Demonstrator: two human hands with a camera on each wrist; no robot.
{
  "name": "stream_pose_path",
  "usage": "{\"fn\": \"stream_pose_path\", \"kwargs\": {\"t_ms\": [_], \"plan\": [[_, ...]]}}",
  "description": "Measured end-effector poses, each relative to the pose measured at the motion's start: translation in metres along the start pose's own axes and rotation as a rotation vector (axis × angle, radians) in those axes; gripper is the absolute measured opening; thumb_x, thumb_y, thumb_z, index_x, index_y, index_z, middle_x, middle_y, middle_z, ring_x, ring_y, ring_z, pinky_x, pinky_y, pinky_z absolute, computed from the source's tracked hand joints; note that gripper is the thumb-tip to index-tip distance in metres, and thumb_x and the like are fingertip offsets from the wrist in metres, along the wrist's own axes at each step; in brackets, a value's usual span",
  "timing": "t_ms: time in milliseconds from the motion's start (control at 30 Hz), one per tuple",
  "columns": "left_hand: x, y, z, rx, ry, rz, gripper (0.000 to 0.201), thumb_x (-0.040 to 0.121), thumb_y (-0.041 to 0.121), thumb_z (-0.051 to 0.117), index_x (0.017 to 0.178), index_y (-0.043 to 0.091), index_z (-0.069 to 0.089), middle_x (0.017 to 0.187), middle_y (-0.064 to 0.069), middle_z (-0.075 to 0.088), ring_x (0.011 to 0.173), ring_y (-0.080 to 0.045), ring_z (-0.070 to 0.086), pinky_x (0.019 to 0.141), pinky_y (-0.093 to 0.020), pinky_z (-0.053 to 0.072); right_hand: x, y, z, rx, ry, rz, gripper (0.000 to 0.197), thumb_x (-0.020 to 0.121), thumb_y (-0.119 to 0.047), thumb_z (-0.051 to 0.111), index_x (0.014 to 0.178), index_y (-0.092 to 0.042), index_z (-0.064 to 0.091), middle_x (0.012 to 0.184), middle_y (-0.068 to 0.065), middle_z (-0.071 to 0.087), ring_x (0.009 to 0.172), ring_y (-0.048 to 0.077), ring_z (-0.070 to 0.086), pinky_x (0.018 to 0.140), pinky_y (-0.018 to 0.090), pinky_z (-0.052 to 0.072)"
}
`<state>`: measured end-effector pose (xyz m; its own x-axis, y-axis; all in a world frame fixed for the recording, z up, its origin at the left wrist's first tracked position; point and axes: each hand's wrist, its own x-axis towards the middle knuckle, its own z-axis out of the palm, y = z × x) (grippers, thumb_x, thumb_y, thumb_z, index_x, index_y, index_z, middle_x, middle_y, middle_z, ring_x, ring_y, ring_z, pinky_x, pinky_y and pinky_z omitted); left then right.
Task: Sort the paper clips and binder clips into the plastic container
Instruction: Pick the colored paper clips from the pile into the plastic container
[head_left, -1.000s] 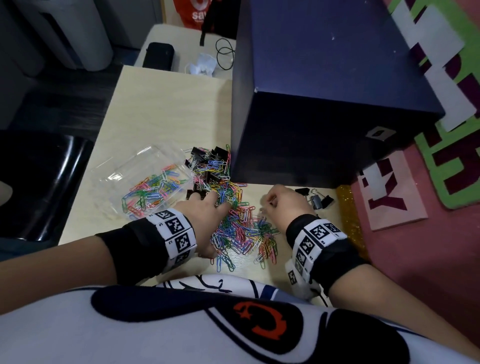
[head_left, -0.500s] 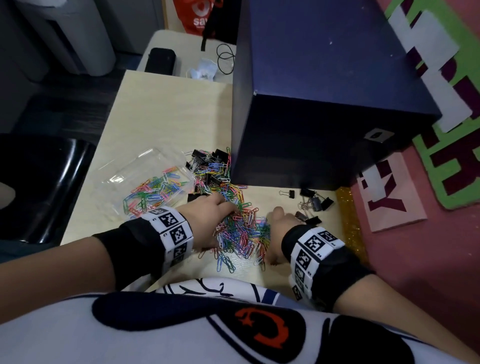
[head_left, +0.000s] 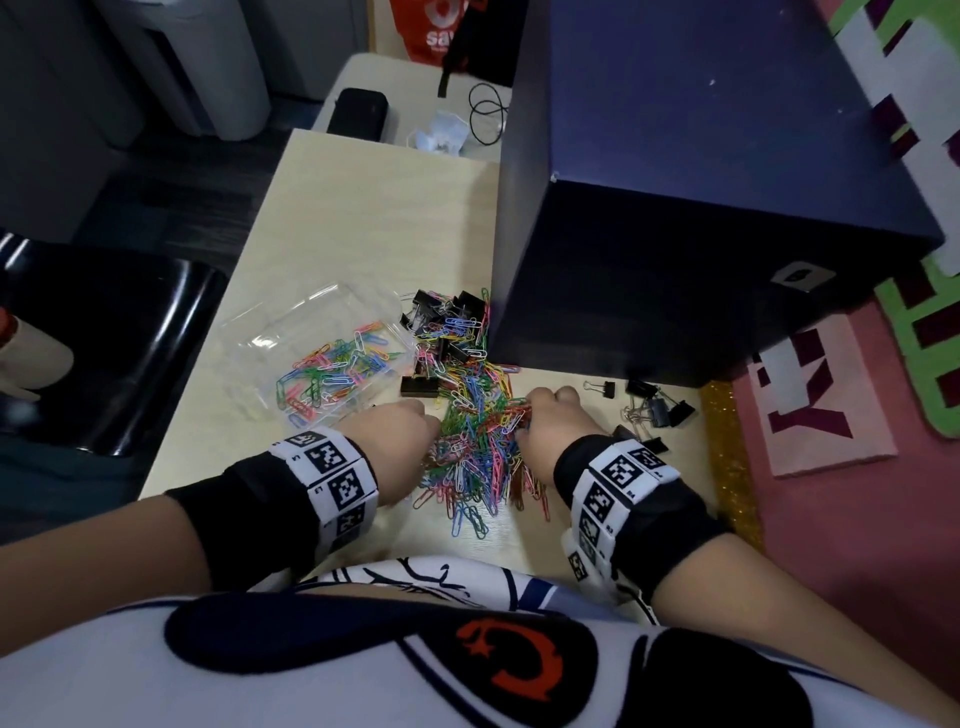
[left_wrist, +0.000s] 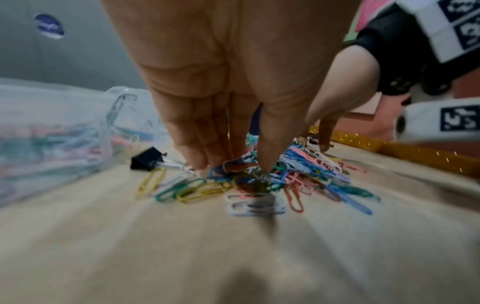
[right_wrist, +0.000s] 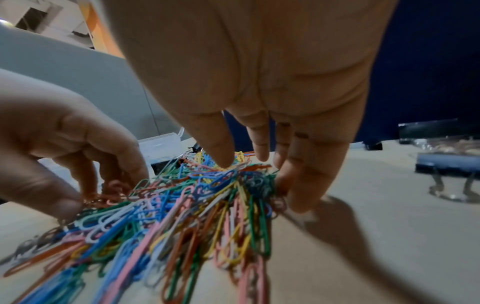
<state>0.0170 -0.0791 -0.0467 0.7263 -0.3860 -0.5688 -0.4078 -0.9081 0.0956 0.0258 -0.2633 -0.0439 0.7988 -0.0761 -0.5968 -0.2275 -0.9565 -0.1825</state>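
Since 0.5 s ago the right hand (head_left: 550, 426) has moved up the pile of paper clips (head_left: 475, 431) on the bench (head_left: 363, 218), and both it and the left hand (head_left: 395, 447) pinch clips with curled fingers, the plastic container (head_left: 311, 358) just left of them.

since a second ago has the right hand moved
Yes. The right hand has shifted left, away from the loose binder clips, onto the paper clip pile.

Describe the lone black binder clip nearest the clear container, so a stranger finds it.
Start at the clear plastic container left of the colourful paper clip pile. At the container's near right corner lies one black binder clip, flat on the wooden table, apart from the black cluster farther back.
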Motion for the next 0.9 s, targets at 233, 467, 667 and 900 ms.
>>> {"fn": "stream_pose_path", "kwargs": {"t_ms": [233, 467, 667, 900], "plan": [[0.002, -0.001, 0.002, -0.081, 0.052, -0.011, 0.098, 0.063, 0.048, 0.080, 0.140, 0.020, 0.025, 0.123, -0.006, 0.042, 0.108, -0.027, 0.053, 0.087, -0.042, 0.051, -0.008, -0.002, 0.007, 0.001, -0.041, -0.032, 0.096, 0.065, -0.065, 0.072, 0.139, -0.024, 0.027, 0.129, 0.006, 0.028, 0.115, 0.028, 0.050, 0.094, 0.039, 0.048], [0.012, 0.010, -0.002, -0.108, 0.093, 0.000, 0.067, 0.079, 0.032, 0.071, 0.134, 0.017, 0.035, 0.122, -0.010, 0.043, 0.110, -0.033, 0.055, 0.087, -0.040, 0.049, -0.009, -0.009, 0.023, -0.025, 0.009, -0.169, 0.070, 0.076, -0.040, 0.073, 0.133, -0.024, 0.034, 0.124, 0.007, 0.027, 0.109, 0.031, 0.048, 0.095, 0.041, 0.046], [0.019, 0.004, -0.005, -0.140, 0.181, 0.065, 0.046, 0.086, 0.025, 0.062, 0.128, 0.017, 0.044, 0.125, -0.007, 0.051, 0.112, -0.028, 0.055, 0.087, -0.032, 0.044, -0.006, -0.006, 0.018, 0.051, 0.018, -0.180, 0.041, 0.088, -0.018, 0.058, 0.126, -0.022, 0.042, 0.116, 0.007, 0.034, 0.093, 0.029, 0.055, 0.089, 0.039, 0.049], [0.016, -0.001, -0.002, -0.211, 0.258, 0.111, 0.035, 0.089, 0.021, 0.056, 0.124, 0.020, 0.048, 0.124, -0.005, 0.054, 0.109, -0.027, 0.056, 0.082, -0.030, 0.044, -0.006, -0.006, 0.007, 0.081, 0.075, -0.100, 0.032, 0.090, -0.016, 0.058, 0.121, -0.021, 0.050, 0.120, 0.007, 0.043, 0.098, 0.027, 0.056, 0.081, 0.027, 0.042]]}}
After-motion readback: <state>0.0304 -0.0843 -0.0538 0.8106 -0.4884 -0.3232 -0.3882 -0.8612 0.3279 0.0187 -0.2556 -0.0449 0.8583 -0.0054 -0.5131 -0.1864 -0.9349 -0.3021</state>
